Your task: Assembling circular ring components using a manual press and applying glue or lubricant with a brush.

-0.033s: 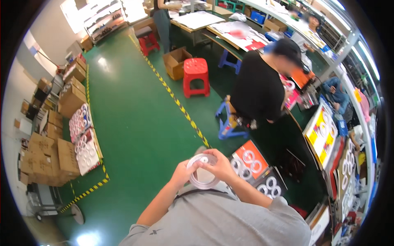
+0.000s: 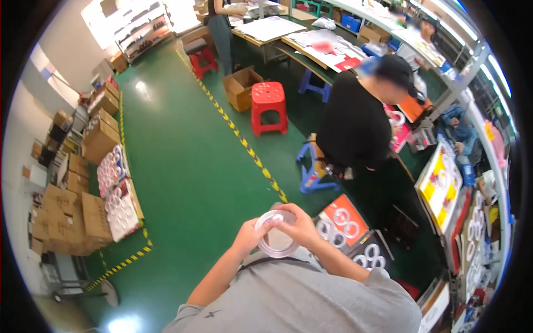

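A round, whitish see-through ring (image 2: pixel 277 253), like a roll of clear tape, is held up in front of my grey shirt. My left hand (image 2: pixel 247 237) grips it at the left side, the thumb reaching over the top part. From the right, my right hand (image 2: pixel 300 226) is closed on the same ring, its thumb near the other one at the upper edge. What the fingers do behind the ring is hidden. Just right of my hands, an orange board (image 2: pixel 345 217) carries several similar white rings.
A dark board with more rings (image 2: pixel 370 256) lies beyond my right forearm. A person in black (image 2: pixel 355 122) sits on a blue stool (image 2: pixel 311 172) by the worktable. Further off are a red stool (image 2: pixel 268 102) and an open carton (image 2: pixel 239 91). Cartons (image 2: pixel 72 213) line the left wall.
The surroundings have shifted slightly right and down in the picture. Both hands still hold the ring in nearly the same place, the thumbs only slightly moved.
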A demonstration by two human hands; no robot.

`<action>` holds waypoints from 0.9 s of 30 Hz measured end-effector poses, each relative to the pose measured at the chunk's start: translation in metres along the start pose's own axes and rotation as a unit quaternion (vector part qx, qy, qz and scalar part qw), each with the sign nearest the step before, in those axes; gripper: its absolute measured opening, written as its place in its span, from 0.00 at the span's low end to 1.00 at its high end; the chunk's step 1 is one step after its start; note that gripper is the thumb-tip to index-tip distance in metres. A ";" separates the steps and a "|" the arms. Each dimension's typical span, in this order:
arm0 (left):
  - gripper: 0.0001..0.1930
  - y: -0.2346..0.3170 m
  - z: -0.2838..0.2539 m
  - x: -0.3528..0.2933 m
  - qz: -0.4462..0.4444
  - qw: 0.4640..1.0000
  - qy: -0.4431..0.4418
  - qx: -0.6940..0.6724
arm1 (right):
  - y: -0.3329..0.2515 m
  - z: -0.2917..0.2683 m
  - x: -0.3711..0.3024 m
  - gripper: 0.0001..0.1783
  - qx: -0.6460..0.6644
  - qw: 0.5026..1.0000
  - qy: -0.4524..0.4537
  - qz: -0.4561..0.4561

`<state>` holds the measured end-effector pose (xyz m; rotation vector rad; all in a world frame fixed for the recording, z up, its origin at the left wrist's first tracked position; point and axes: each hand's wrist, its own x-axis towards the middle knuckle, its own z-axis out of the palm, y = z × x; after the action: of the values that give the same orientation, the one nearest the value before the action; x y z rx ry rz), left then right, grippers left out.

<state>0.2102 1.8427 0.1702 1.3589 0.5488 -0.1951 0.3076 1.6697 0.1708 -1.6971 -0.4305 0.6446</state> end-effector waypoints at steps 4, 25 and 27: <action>0.20 0.055 -0.033 0.088 -0.066 0.997 -0.024 0.041 | 0.003 -0.010 0.094 0.27 0.032 0.999 0.020 0.004; 0.20 0.304 0.123 0.713 0.033 0.980 -0.186 0.064 | -0.037 -0.127 0.318 0.21 0.223 0.835 0.460 0.203; 0.21 0.309 0.166 0.773 0.032 0.971 -0.214 0.101 | -0.057 -0.138 0.344 0.21 0.250 0.851 0.410 0.212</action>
<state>1.0534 1.8881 0.0864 1.4758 0.1240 -0.4880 0.6652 1.7835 0.1814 -1.3916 0.6912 0.2426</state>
